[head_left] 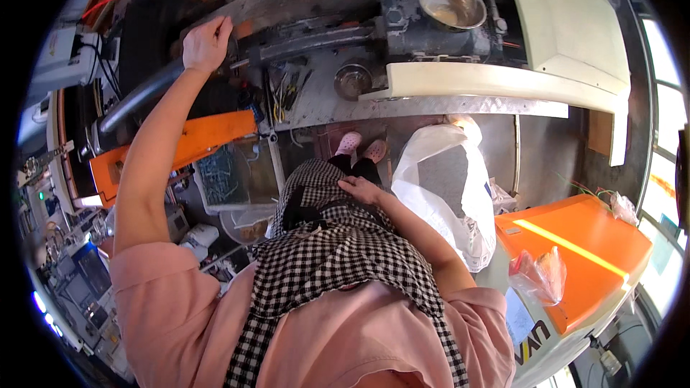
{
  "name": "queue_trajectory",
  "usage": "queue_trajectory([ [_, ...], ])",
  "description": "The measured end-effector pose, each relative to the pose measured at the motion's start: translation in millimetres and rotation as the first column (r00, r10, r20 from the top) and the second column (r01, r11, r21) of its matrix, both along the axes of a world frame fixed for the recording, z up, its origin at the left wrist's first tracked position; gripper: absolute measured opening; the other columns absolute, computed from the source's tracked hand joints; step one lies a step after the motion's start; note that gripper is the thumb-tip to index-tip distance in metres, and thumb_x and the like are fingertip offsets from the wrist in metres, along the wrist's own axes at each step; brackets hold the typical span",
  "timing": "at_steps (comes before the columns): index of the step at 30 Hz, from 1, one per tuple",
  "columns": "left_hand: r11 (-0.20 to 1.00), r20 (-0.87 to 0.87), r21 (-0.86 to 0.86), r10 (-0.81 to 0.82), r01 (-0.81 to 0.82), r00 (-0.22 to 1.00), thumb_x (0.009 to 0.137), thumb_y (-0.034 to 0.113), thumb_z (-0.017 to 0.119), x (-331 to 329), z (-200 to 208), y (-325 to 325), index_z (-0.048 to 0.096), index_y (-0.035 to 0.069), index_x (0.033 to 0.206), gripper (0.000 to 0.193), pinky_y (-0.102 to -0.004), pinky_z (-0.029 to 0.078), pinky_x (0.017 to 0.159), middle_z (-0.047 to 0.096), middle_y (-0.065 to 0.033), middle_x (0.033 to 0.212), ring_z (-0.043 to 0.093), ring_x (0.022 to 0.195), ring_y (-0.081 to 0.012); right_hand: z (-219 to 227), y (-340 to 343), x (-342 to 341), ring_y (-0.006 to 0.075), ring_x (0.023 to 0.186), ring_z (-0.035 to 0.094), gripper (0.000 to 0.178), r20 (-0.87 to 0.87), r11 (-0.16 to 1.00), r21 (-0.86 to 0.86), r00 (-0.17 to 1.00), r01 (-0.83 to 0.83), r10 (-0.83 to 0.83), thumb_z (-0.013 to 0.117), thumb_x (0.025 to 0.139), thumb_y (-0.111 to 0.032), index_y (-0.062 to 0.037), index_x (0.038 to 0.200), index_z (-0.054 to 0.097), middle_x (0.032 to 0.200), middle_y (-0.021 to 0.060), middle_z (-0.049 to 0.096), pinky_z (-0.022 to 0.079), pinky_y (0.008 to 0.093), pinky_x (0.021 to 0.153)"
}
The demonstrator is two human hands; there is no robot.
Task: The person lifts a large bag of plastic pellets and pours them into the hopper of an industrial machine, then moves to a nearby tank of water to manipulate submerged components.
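My left hand (207,44) is raised at the end of an outstretched arm, over dark machine parts at the far left. Its fingers are curled closed, and what they hold, if anything, is hidden. A thick grey tube (144,97) slants just below that wrist. My right hand (361,190) rests low on my black-and-white checked apron (338,259), its fingers lying against the cloth. Ahead of me, a small metal bowl (353,82) sits on the machine's ledge, with several hand tools (289,91) to its left.
A larger steel bowl (451,4) stands at the back right, behind a cream panel (496,80). To my right hangs a white plastic bag (471,201). An orange-topped cabinet (575,244) bears a clear bag (539,276). At left are an orange panel (208,135) and a bin (241,176).
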State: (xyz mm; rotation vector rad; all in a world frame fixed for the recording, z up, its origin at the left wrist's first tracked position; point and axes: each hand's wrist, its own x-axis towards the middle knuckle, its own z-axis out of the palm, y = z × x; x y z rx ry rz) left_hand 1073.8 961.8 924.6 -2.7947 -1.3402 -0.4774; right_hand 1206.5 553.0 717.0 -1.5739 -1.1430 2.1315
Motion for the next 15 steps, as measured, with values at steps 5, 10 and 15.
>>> queue_trajectory([
  [5,0.999,-0.037,-0.04,0.0,-0.001,0.999,0.088,0.031,0.05,1.9,-1.1,1.9,0.059,0.006,0.081,0.027,-0.0462,0.044,0.067,0.061,-0.0174,0.076,0.058,0.076,-0.0376,51.0,-24.4,33.9,0.0255,0.124,0.041,0.065,-0.137,0.974,-0.028,0.964,0.225,-0.227,0.039,0.092,-0.052,-0.003,0.134,0.039,0.134,0.0159,0.044,0.03,0.0318,0.104],
  [10,0.992,-0.015,0.04,-0.123,0.123,0.992,0.089,0.023,0.05,4.0,3.3,-3.1,0.058,0.005,0.081,0.021,-0.0433,0.044,0.07,0.06,-0.0156,0.081,0.057,0.078,-0.0344,128.9,-86.4,75.2,0.0215,0.118,0.046,0.051,-0.098,0.828,0.055,0.829,0.558,-0.551,0.046,0.094,-0.034,-0.0017,0.132,0.041,0.129,0.0137,0.049,0.034,0.031,0.1],
  [15,0.797,-0.087,0.449,-0.411,0.404,0.907,0.085,0.017,0.054,49.6,36.1,-38.5,0.057,0.003,0.082,0.014,-0.0417,0.042,0.074,0.058,-0.0129,0.085,0.055,0.082,-0.0335,186.6,-173.9,86.8,0.018,0.11,0.051,0.034,-0.123,0.479,-0.051,0.471,0.876,-0.874,0.052,0.092,-0.021,-0.0012,0.119,0.055,0.117,0.0088,0.058,0.038,0.0288,0.095],
])
